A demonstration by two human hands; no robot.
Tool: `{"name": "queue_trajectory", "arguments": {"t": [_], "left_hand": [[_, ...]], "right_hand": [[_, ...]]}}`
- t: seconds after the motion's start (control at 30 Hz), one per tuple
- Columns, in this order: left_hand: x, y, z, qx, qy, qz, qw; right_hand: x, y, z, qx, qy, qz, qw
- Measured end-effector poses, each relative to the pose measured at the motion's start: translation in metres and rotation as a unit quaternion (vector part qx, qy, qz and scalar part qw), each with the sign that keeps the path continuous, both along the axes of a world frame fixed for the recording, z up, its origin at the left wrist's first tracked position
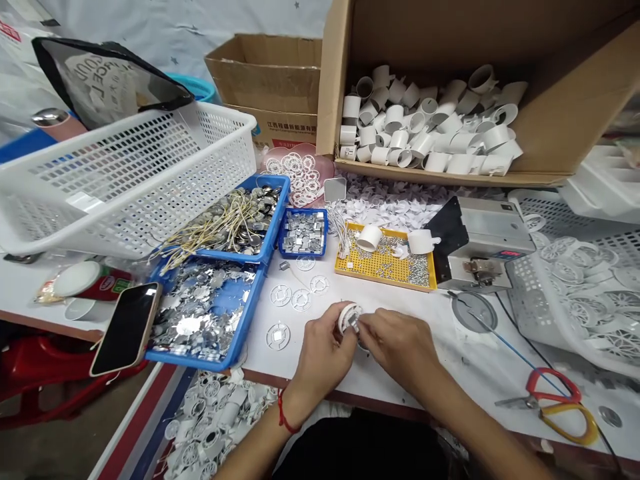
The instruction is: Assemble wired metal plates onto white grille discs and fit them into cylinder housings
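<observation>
My left hand (323, 353) holds a small round white plastic part (349, 315) just above the white table (450, 360) near its front edge. My right hand (397, 343) meets it from the right, fingertips pinching a small metal piece (354, 325) against the white part. Flat white plastic discs (300, 297) lie on the table just left of and beyond my hands. A yellow tray (385, 261) with two white cups and small metal bits sits behind the hands.
Blue trays hold wired metal parts (235, 223), small metal squares (303, 231) and silver stampings (200, 310). A phone (126, 327) leans at the left. A white basket (125, 173), a carton of white tubes (430, 127), a grey machine (480, 243) and scissors (560, 400) surround the spot.
</observation>
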State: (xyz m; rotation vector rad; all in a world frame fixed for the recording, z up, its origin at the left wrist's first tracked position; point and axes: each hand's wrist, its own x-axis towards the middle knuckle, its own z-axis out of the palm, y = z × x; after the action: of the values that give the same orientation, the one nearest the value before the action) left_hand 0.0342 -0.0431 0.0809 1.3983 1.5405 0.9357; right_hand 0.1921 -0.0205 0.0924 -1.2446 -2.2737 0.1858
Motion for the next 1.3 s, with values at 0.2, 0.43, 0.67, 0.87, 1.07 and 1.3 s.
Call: {"name": "queue_trajectory", "arguments": {"t": [0.2,0.43,0.67,0.87,1.07,1.3], "left_hand": [[-0.004,0.003,-0.004,0.023,0.022,0.048,0.998],[-0.006,0.001,-0.006,0.093,0.065,0.095,0.989],[0.007,-0.010,-0.016,0.135,0.038,0.071,0.988],[0.011,-0.016,-0.019,0.108,-0.032,0.055,0.992],[0.007,-0.018,-0.011,0.049,-0.135,0.007,0.990],[-0.007,-0.006,0.002,-0.121,-0.353,-0.052,0.926]], "right_hand": [[0.016,-0.004,0.001,-0.514,0.291,0.019,0.807],[0.013,-0.013,-0.012,-0.607,0.459,-0.070,0.645],[-0.011,-0.006,-0.016,-0.518,0.556,-0.149,0.633],[-0.024,-0.015,-0.014,-0.131,0.410,-0.164,0.888],[-0.023,-0.031,-0.006,0.155,0.165,-0.007,0.974],[0.034,0.011,0.019,0.037,0.034,0.027,0.998]]}}
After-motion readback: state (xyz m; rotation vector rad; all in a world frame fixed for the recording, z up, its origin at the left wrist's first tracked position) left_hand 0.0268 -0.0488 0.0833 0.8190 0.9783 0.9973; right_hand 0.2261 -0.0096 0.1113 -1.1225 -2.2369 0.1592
